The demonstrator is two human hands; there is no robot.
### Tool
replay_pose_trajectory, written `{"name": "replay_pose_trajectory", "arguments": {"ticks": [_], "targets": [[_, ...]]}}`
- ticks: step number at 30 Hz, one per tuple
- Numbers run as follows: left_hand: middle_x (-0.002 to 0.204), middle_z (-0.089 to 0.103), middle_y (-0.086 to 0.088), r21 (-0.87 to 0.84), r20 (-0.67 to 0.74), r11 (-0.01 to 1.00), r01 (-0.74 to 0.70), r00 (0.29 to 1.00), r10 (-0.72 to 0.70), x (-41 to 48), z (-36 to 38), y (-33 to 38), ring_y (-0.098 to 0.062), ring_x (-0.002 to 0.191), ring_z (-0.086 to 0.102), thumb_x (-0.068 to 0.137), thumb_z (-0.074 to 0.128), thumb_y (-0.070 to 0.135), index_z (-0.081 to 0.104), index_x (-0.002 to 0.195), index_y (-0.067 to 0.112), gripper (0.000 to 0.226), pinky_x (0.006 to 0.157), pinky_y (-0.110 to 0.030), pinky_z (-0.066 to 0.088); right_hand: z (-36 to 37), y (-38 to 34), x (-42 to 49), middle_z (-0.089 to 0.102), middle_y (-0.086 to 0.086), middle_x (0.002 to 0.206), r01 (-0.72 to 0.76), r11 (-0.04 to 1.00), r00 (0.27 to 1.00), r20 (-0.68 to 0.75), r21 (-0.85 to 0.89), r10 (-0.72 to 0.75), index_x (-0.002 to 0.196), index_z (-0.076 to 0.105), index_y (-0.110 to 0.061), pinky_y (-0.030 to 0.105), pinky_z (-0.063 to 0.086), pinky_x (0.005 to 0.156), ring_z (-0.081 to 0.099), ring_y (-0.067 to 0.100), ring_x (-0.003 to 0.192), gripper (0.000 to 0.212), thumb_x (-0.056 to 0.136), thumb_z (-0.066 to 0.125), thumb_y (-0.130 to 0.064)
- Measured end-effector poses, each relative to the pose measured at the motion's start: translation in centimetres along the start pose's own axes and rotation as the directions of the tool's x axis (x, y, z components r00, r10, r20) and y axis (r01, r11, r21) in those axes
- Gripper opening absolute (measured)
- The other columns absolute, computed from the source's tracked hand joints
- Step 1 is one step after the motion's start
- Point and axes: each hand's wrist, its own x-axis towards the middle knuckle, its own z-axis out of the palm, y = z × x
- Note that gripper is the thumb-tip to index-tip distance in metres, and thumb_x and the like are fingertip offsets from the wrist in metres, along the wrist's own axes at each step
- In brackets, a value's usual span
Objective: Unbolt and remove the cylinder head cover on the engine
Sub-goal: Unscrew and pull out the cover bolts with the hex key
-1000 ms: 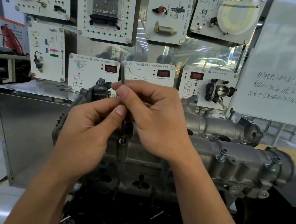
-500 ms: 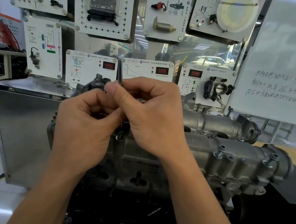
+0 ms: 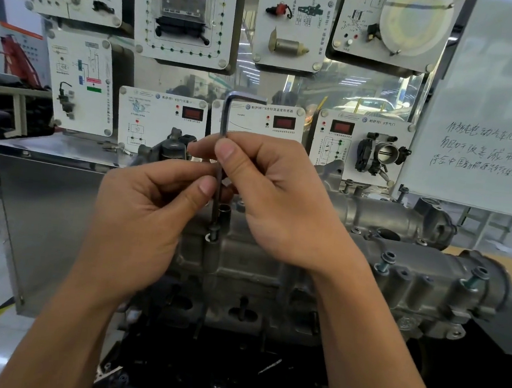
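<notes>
The hex key (image 3: 225,118), seated in the cylinder head cover's (image 3: 422,284) nine-o'clock bolt (image 3: 212,236), is pinched by left hand (image 3: 139,213) and right hand (image 3: 279,202) — unbolting is judged underway, further turns being required.

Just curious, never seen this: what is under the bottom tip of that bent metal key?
A bolt standing in the engine cover. The tip of the key is hidden in the bolt head; left hand and right hand cover its middle.

Left hand (image 3: 139,213), right hand (image 3: 282,203): pinch grips.
</notes>
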Motion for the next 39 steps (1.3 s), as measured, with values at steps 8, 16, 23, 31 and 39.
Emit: {"name": "replay_pose_trajectory", "arguments": {"ticks": [8, 16, 23, 31, 39], "targets": [[0.084, 0.077, 0.018, -0.021, -0.074, 1.0, 0.002, 0.997, -0.004, 0.1, 0.1, 0.3, -0.003, 0.081, 0.074, 0.075, 0.072, 0.022, 0.073, 0.094, 0.023, 0.019, 0.074, -0.012, 0.055, 0.6, 0.0, 0.0, 0.075, 0.003, 0.072, 0.091, 0.99, 0.958, -0.28, 0.11, -0.057, 0.081, 0.077, -0.007, 0.025, 0.059, 0.064, 0.073, 0.015, 0.068, 0.005, 0.082, 0.08, -0.011], [0.088, 0.077, 0.011, 0.027, -0.045, 1.0, 0.001, 0.999, 0.0, 0.1, 0.1, 0.2, -0.006, 0.082, 0.073, 0.081, 0.073, 0.026, 0.073, 0.095, 0.031, 0.015, 0.075, -0.015, 0.056, 1.0, 0.3, 0.4, 0.075, 0.003, 0.079, 0.082, 0.995, 0.974, -0.214, 0.049, -0.07, 0.089, 0.075, -0.003, 0.034, 0.06, 0.074, 0.071, 0.014, 0.075, 0.011, 0.093, 0.067, -0.009], [0.094, 0.076, 0.017, 0.055, 0.159, 0.998, -0.028, 0.987, 0.019, 0.0, 0.2, 0.4, 0.002, 0.091, 0.071, 0.094, 0.056, 0.019, 0.069, 0.104, 0.033, 0.021, 0.077, -0.008, 0.051, 0.4, 0.0, 0.2, 0.075, 0.013, 0.094, 0.015, 0.984, 0.998, -0.059, 0.178, -0.005, 0.1, 0.068, 0.001, 0.019, 0.055, 0.066, 0.071, 0.012, 0.083, 0.02, 0.102, 0.049, -0.004], [0.071, 0.075, 0.003, 0.048, -0.153, 0.999, 0.003, 0.988, 0.005, -0.4, 1.6, 0.1, -0.01, 0.064, 0.07, 0.074, 0.077, 0.028, 0.072, 0.077, 0.016, 0.013, 0.063, -0.021, 0.057, 1.2, -0.1, 0.1, 0.074, 0.008, 0.072, 0.109, 0.973, 0.969, -0.242, 0.204, -0.058, 0.081, 0.073, 0.0, 0.026, 0.059, 0.062, 0.07, 0.015, 0.065, 0.006, 0.083, 0.077, -0.004], [0.081, 0.077, 0.004, 0.012, -0.157, 1.0, 0.029, 0.987, -0.027, -0.5, 1.8, 0.2, -0.012, 0.076, 0.074, 0.08, 0.071, 0.033, 0.073, 0.086, 0.018, 0.016, 0.07, -0.023, 0.059, 1.3, 0.1, 0.3, 0.074, 0.007, 0.074, 0.069, 0.997, 0.967, -0.247, 0.037, -0.058, 0.082, 0.075, -0.001, 0.042, 0.058, 0.066, 0.071, 0.02, 0.07, 0.02, 0.095, 0.066, -0.014]]}}
